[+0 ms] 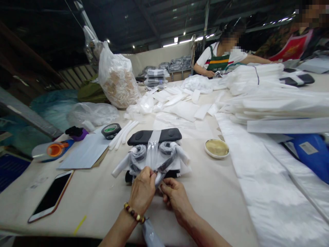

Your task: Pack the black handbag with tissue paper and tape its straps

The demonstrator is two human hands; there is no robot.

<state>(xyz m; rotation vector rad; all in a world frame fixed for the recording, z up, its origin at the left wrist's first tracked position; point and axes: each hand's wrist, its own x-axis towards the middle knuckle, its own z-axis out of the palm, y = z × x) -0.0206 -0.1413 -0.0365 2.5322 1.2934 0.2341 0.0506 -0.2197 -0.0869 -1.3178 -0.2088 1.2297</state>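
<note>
A black bag-like bundle (164, 135), packed with white foam and bound down its middle by a clear plastic strip (153, 147), lies on the table in front of me. Plastic-wrapped straps (138, 156) curl on its top, and white foam tubes (120, 166) jut from its side. My left hand (144, 187) is closed on the near end of the clear plastic strip. Close by on the right, my right hand (176, 195) pinches thumb and fingers together at the near edge of the bundle; what lies between them is hidden. Grey plastic (151, 233) hangs below my left wrist.
Left are a phone (51, 195), light-blue card sheets (83, 151), black tape (111, 130) and an orange-cored tape roll (55, 150). Right are a round dish (217, 148), white plastic sheets (267, 185) and stacked white foam (280, 103). A co-worker (218, 61) is across the table.
</note>
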